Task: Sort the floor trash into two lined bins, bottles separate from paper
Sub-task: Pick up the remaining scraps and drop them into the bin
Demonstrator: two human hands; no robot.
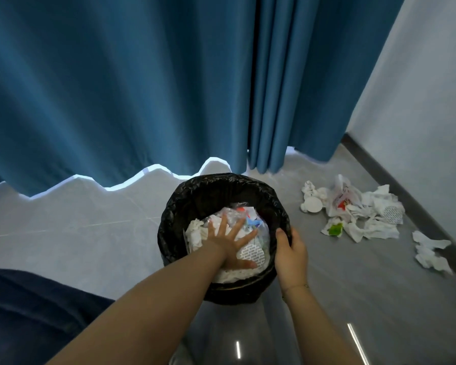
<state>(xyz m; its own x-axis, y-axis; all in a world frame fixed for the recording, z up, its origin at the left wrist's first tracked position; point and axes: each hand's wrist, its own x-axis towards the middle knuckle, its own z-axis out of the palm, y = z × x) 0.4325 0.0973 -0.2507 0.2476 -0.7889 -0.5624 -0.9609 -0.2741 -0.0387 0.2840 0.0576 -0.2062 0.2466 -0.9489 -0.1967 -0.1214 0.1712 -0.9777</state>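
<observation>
From where I stand, the paper half of the job looks well under way but not finished. The bin (223, 241), lined with a black bag, sits on the grey floor (353, 299) just in front of the blue curtain (116, 88), and it is already filled high with crumpled tissue, wrappers and a printed sachet. The left hand (231, 242) lies flat inside it, fingers spread wide, pressing the paper (250, 255) down, I judge to make room for more. The right hand (290, 250) grips the rim at the bin's 3 o'clock side, fingers curled over the liner edge, steadying it. Off toward 2 o'clock from the bin, well apart from it, a heap of loose trash (358, 209) still lies by the wall: white tissues, a round white lid, something green, a torn bag. A few more tissues (429, 252) lie further out at 3 o'clock. So a fair share of paper remains to be gathered. I see no bottles anywhere, and no second bin, so how the bottle side stands I cannot tell.
</observation>
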